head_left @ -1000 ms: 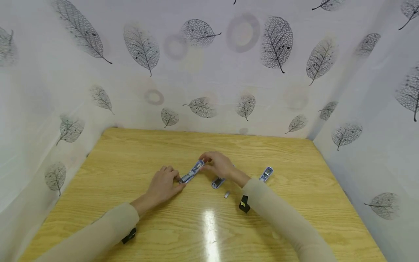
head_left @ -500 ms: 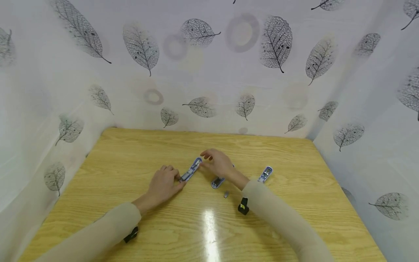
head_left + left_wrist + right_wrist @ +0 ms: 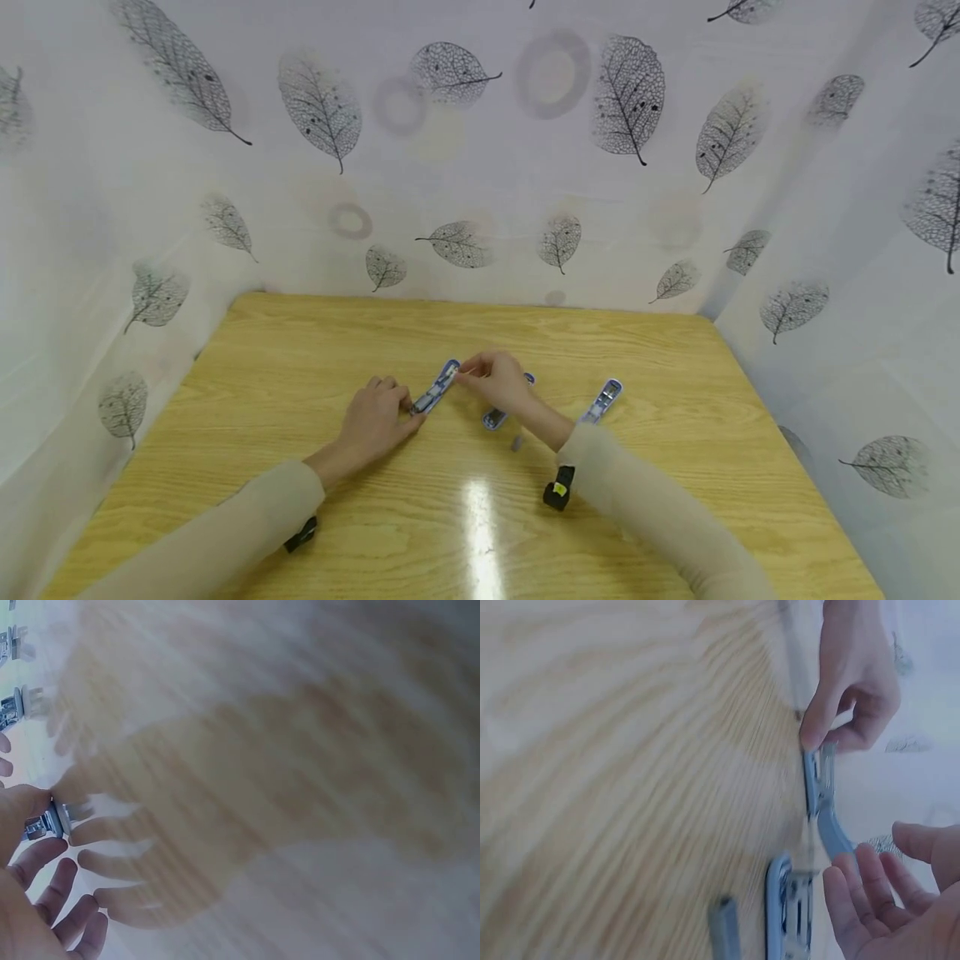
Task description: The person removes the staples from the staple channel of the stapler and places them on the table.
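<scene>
A blue stapler (image 3: 437, 387) lies opened at the middle of the table, its metal inside showing. My left hand (image 3: 372, 425) grips its near end between thumb and fingers. In the right wrist view the stapler's blue arm (image 3: 832, 834) stands tilted off its base. My right hand (image 3: 497, 385) is at the stapler's far end. There its fingertips overlap the tip of that arm, with the thumb (image 3: 919, 838) held apart from them. Under the right forearm, partly hidden, lies a second opened stapler (image 3: 493, 418). A small grey bar (image 3: 516, 443), like a strip of staples, rests just nearer.
To the right, a third opened stapler (image 3: 606, 398) lies on the wooden table (image 3: 675, 467), partly covered by the right sleeve. Black wrist cameras hang below both sleeves, one of them (image 3: 557, 490) close to the tabletop. Leaf-patterned cloth (image 3: 510, 183) walls the back and sides.
The stapler's far end has swung slightly left and away. My right hand's fingers have spread off that end, then come back to it. The left hand keeps its grip.
</scene>
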Action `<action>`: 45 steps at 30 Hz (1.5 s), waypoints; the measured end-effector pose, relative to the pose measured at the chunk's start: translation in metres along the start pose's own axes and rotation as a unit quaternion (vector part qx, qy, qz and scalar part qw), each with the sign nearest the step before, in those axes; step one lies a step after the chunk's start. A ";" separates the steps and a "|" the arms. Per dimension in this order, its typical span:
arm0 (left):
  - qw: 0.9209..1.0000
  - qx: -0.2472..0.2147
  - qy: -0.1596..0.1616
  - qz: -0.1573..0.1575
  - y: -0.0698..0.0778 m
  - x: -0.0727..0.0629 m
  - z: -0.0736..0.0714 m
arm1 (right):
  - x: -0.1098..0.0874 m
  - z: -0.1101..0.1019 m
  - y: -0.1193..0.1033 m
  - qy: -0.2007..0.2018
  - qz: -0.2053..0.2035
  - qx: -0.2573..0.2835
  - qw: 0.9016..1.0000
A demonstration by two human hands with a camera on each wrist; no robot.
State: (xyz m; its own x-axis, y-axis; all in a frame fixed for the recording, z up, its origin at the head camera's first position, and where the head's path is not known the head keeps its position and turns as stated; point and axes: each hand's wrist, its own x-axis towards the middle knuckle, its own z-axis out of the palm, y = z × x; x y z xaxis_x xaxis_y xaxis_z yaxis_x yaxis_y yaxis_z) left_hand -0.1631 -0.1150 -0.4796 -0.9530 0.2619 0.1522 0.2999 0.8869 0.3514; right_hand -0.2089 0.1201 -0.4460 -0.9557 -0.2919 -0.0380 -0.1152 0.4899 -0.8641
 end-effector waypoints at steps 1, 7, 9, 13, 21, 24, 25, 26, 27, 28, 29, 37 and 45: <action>1.000 0.000 0.000 0.000 0.000 0.000 0.000 | 0.000 0.001 -0.001 -0.005 0.013 0.020 1.000; 1.000 0.005 -0.001 0.001 0.000 0.001 0.000 | 0.000 0.013 -0.006 -0.039 0.092 0.101 0.990; 1.000 0.006 -0.003 -0.001 -0.001 0.001 0.000 | 0.001 0.018 -0.008 -0.049 0.098 0.092 0.990; 1.000 0.008 -0.012 -0.005 -0.002 0.000 -0.003 | 0.005 0.030 -0.008 -0.069 0.105 0.082 0.989; 1.000 0.014 -0.015 0.002 -0.002 0.000 -0.001 | 0.010 0.043 -0.010 -0.071 0.112 0.088 0.987; 1.000 0.013 -0.012 0.004 -0.002 0.000 -0.001 | 0.009 0.044 -0.014 -0.066 0.117 0.081 0.988; 1.000 0.013 -0.009 0.005 -0.002 0.000 -0.001 | 0.009 0.044 -0.015 -0.065 0.118 0.077 0.988; 1.000 0.013 -0.008 0.005 -0.002 0.000 -0.001 | 0.009 0.045 -0.016 -0.065 0.118 0.075 0.988; 1.000 0.014 -0.006 0.006 -0.002 0.000 -0.001 | 0.009 0.045 -0.016 -0.065 0.119 0.075 0.988; 1.000 0.014 -0.004 0.006 -0.002 0.000 0.000 | 0.009 0.045 -0.017 -0.066 0.120 0.074 0.988; 1.000 0.015 -0.003 0.007 -0.002 0.000 0.000 | 0.009 0.045 -0.017 -0.067 0.120 0.073 0.988; 1.000 0.018 -0.004 0.007 -0.001 0.001 -0.001 | 0.011 0.048 -0.017 -0.077 0.104 0.042 0.991; 1.000 0.018 -0.007 0.005 -0.002 0.003 0.001 | 0.011 0.049 -0.016 -0.064 0.115 0.063 0.989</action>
State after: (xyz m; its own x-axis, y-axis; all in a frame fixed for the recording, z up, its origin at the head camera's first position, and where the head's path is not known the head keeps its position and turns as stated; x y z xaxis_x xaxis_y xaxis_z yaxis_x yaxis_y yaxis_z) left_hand -0.1662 -0.1158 -0.4804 -0.9508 0.2752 0.1420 0.3071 0.8972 0.3173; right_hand -0.2043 0.0685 -0.4570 -0.9094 -0.2909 -0.2973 0.1431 0.4523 -0.8803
